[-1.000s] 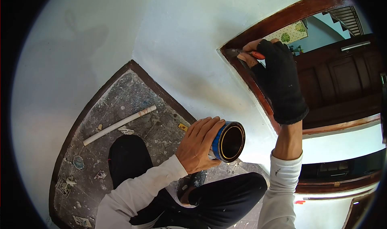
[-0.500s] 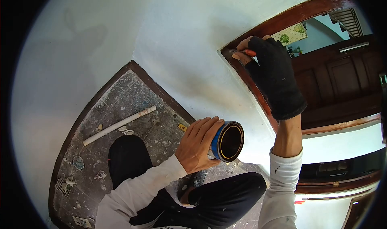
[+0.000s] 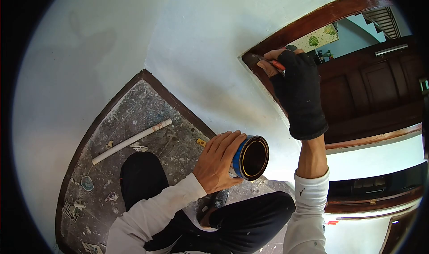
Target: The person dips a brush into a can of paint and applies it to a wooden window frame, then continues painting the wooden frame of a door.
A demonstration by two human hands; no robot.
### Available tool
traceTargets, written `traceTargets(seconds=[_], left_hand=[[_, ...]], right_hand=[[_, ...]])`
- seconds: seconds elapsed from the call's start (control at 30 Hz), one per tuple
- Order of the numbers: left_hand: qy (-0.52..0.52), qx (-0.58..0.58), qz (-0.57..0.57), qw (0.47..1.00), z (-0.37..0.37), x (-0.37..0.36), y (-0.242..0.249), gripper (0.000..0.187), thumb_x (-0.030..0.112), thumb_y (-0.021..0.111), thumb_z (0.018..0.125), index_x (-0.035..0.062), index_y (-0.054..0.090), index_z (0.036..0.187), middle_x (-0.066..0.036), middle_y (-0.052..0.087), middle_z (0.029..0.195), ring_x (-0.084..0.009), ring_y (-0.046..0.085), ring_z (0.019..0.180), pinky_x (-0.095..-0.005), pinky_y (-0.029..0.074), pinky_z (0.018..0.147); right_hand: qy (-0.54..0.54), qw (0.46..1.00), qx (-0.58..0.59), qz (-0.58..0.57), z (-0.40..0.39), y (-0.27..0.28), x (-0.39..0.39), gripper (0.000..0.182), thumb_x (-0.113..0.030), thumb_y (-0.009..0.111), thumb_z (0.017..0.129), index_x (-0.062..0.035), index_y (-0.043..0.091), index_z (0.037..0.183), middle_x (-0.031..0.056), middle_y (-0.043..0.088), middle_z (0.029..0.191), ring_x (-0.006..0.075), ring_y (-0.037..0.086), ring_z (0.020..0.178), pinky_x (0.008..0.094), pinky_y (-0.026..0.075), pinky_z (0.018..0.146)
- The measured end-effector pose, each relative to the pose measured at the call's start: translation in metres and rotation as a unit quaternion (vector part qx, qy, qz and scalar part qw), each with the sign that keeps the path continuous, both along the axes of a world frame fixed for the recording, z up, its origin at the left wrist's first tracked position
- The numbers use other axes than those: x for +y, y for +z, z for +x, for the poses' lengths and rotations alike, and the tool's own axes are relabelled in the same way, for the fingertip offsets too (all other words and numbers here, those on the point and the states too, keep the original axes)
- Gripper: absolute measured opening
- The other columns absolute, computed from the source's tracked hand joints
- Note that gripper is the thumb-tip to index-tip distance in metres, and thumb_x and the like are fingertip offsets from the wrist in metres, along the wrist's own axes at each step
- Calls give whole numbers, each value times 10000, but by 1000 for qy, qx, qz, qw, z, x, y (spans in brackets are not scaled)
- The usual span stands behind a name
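My left hand is bare and wrapped round a blue paint can, whose dark open mouth faces right, tilted. My right hand, in a black fingerless glove, pinches a paintbrush with a red handle. The brush's dark tip touches or nearly touches the corner of the reddish-brown wooden frame; the fingers partly cover it. Between the two hands lies a stretch of white wall.
A white tube and scraps of paper lie on the paint-spattered floor. A small yellow object sits by the brown baseboard. To the right stands a dark panelled wooden door. My bent knees are below.
My right hand has shifted slightly left and down along the wooden frame, with the paintbrush still in it. The left hand and the can have hardly moved.
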State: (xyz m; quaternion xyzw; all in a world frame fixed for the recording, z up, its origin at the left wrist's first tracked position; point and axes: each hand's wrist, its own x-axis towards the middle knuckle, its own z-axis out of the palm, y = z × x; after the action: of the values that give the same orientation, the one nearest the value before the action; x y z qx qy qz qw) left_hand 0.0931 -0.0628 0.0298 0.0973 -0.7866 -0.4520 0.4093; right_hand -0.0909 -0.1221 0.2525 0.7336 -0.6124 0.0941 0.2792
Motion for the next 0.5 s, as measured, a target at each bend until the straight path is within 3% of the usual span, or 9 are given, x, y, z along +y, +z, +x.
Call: traceTargets(seconds=[0.2, 0.27, 0.37, 0.43, 0.47, 0.5], left_hand=[[-1, 1, -5, 1000, -1, 0, -1, 1230, 331, 1042, 660, 96, 343, 1645, -191, 478, 1607, -400, 449, 1522, -579, 375, 1279], [-2, 26, 10, 1000, -1, -2, 0, 1227, 300, 1053, 634, 57, 367, 1621, -229, 488, 1598, -445, 495, 1468, -576, 393, 1243], [-12, 22, 20, 999, -4, -1, -1, 1217, 292, 1055, 643, 39, 368, 1615, -242, 509, 1574, -453, 511, 1449, -566, 414, 1227], [-16, 6, 29, 999, -6, 5, -4, 1223, 281, 1057, 642, 23, 363, 1615, -247, 517, 1563, -452, 512, 1449, -554, 418, 1225], [-32, -8, 37, 999, -12, 4, -4, 1229, 271, 1059, 640, 7, 358, 1614, -252, 525, 1551, -452, 514, 1449, -541, 422, 1222], [-52, -8, 27, 998, -16, 5, -6, 1229, 271, 1059, 640, 7, 358, 1614, -252, 525, 1551, -452, 514, 1449, -541, 422, 1222]], right_hand=[[-9, 999, -39, -30, 6, 16, 35, 171, -164, 876, 895, -76, 765, 991, 78, 760, 939, 297, 673, 844, 399, 543, 791], [-48, 977, -170, -117, 10, 21, 68, 161, -130, 872, 921, -57, 770, 1021, 66, 748, 959, 207, 681, 864, 333, 543, 811], [-160, 890, -347, -250, 30, 18, 126, 194, -124, 861, 962, -30, 750, 1091, 28, 725, 1023, 108, 663, 968, 271, 531, 891], [-199, 839, -417, -287, 22, 4, 177, 235, -131, 830, 979, -12, 706, 1138, 47, 712, 1013, 132, 675, 925, 296, 546, 878], [-193, 785, -486, -331, 13, -22, 228, 263, -152, 802, 997, -10, 667, 1174, 67, 706, 1001, 152, 676, 896, 312, 550, 862], [-227, 774, -487, -335, 22, -30, 249, 200, -151, 712, 1065, -17, 638, 1194, 56, 649, 995, 157, 616, 863, 306, 506, 818]])
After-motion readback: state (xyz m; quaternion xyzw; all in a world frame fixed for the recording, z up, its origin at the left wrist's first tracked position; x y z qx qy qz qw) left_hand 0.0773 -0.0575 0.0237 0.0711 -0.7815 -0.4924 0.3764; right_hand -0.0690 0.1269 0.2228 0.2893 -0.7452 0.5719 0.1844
